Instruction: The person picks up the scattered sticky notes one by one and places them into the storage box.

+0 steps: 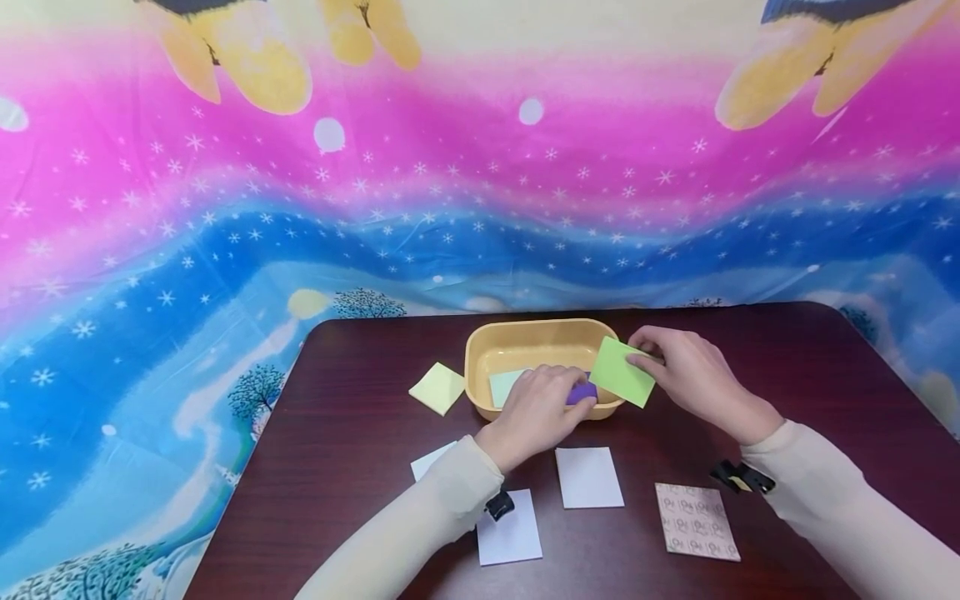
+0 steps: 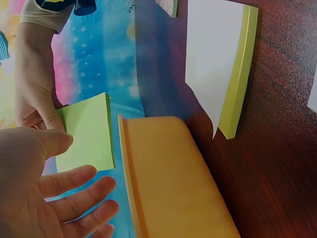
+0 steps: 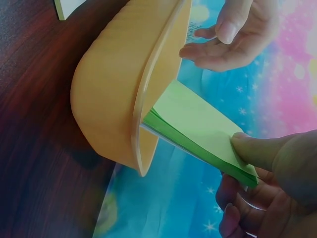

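My right hand (image 1: 686,371) pinches a green sticky note pad (image 1: 622,372) between thumb and fingers at the right rim of a yellow plastic tub (image 1: 480,333). In the right wrist view, one corner of the green pad (image 3: 198,119) overlaps the tub's rim. My left hand (image 1: 536,408) hovers over the tub's front edge; in the left wrist view its fingers (image 2: 81,201) are spread and hold nothing. Inside the tub lie a pale green pad (image 1: 506,387) and a purple object (image 1: 581,393), partly hidden by the left hand.
A pale yellow pad (image 1: 437,388) lies left of the tub. Nearer on the dark wooden table (image 1: 360,467) are white-faced pads (image 1: 589,477), one partly under the left sleeve, and a patterned square pad (image 1: 697,521) on the right. A printed cloth (image 1: 480,183) hangs behind.
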Motion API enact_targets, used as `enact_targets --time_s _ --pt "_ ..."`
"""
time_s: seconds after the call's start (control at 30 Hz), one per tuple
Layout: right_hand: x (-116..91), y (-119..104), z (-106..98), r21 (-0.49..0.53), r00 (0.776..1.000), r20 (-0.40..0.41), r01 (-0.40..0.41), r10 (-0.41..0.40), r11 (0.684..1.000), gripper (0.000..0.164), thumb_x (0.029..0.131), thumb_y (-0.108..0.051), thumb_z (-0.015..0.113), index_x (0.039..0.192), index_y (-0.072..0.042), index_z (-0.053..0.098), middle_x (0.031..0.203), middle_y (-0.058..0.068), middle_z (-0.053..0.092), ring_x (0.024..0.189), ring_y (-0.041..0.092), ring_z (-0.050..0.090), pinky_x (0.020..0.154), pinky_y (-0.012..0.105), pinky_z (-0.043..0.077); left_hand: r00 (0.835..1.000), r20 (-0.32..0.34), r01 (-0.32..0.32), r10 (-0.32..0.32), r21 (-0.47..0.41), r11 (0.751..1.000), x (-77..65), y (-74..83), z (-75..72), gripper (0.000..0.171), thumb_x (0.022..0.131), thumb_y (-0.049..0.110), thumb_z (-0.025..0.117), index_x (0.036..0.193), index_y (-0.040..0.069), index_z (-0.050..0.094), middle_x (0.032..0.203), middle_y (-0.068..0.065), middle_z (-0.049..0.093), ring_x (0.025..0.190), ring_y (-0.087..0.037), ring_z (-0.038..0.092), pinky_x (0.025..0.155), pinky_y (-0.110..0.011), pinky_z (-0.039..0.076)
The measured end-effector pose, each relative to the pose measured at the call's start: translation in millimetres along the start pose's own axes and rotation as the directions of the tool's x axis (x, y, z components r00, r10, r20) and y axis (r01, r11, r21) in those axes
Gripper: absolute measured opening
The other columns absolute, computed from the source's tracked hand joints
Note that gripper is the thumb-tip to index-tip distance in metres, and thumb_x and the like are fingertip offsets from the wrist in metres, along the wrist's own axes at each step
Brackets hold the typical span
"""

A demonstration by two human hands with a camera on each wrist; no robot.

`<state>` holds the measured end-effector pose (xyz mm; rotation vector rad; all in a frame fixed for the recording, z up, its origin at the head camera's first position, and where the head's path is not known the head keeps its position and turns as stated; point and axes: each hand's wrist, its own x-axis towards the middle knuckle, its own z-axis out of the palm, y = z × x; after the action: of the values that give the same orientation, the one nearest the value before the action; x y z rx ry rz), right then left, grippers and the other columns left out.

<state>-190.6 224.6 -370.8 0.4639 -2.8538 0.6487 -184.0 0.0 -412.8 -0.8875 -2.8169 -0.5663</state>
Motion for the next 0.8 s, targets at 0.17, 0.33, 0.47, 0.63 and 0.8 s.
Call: enact_targets --time_s 0.17,0.33,0.47,0.63,0.8 --pt "3.5 -1.3 2.4 0.008 1.000 0.006 0.008 -0.008 1.000 0.015 0.094 -0.015 0.072 0.106 -0.008 0.071 0.089 0.008 0.074 0.067 0.014 0.055 0.055 0.029 0.039 1.000 -0.004 0.008 -0.008 0.004 1.000 -1.0 -1.7 -0.6 0.031 0.099 0.040 0.062 0.118 0.017 0.069 0.108 0.003 0.075 0.097 -0.013 0.067 0.083 -0.029 0.053" --pt "7.1 -3.8 4.4 0.009 1.000 0.009 0.016 -0.016 1.000 0.014 0.094 -0.016 0.072 0.106 -0.009 0.071 0.090 0.008 0.074 0.068 0.014 0.058 0.056 0.029 0.041 1.000 -0.014 0.014 -0.014 0.010 1.000 -1.8 -3.1 -0.6 0.033 0.099 0.041 0.063 0.119 0.016 0.069 0.109 0.002 0.075 0.097 -0.014 0.067 0.081 -0.029 0.052" --pt "8.9 -6.1 6.9 0.009 1.000 0.009 0.017 -0.017 1.000 0.014 0.094 -0.016 0.072 0.107 -0.009 0.071 0.092 0.009 0.075 0.070 0.015 0.060 0.057 0.029 0.042 1.000 -0.011 0.022 -0.022 0.010 1.000 -2.4 -4.6 0.2 0.032 0.098 0.041 0.063 0.118 0.016 0.069 0.109 0.002 0.075 0.097 -0.014 0.066 0.082 -0.030 0.052" --pt "10.4 -8.4 11.8 0.008 1.000 0.015 0.011 -0.011 1.000 0.015 0.093 -0.015 0.072 0.106 -0.007 0.071 0.092 0.010 0.075 0.068 0.016 0.059 0.056 0.029 0.042 1.000 -0.006 0.027 -0.027 0.008 1.000 -3.0 -6.7 1.6 0.031 0.099 0.040 0.063 0.117 0.016 0.069 0.109 0.002 0.075 0.098 -0.014 0.067 0.083 -0.030 0.053" --pt "12.9 -10.8 16.5 0.012 1.000 0.019 0.014 -0.014 1.000 0.015 0.093 -0.015 0.072 0.106 -0.006 0.071 0.090 0.010 0.074 0.067 0.016 0.058 0.056 0.029 0.042 0.999 -0.004 0.033 -0.033 0.003 0.999 -3.3 -9.4 1.9 0.031 0.099 0.040 0.063 0.117 0.017 0.069 0.109 0.002 0.075 0.098 -0.014 0.066 0.084 -0.030 0.053"
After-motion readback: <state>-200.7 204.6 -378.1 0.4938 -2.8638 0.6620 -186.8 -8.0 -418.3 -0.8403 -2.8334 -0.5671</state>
